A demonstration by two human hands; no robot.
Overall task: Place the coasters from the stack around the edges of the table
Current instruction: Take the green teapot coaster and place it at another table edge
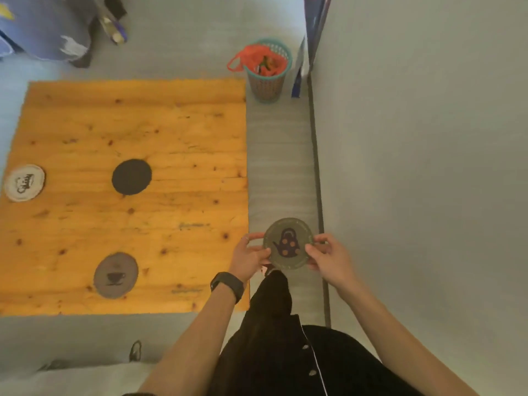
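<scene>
I hold a round grey-green coaster with a dark teapot print between both hands, just past the right edge of the wooden table. My left hand pinches its left rim and my right hand its right rim. Whether more coasters lie under it I cannot tell. On the table lie a plain black round coaster near the middle, a white coaster with a dark print at the left edge, and a grey coaster with a cup print near the front edge.
A teal mesh basket with a red bag in it stands on the floor beyond the table's far right corner. A grey wall runs along the right. A blue fabric object sits at the far left. My dark trousers are below.
</scene>
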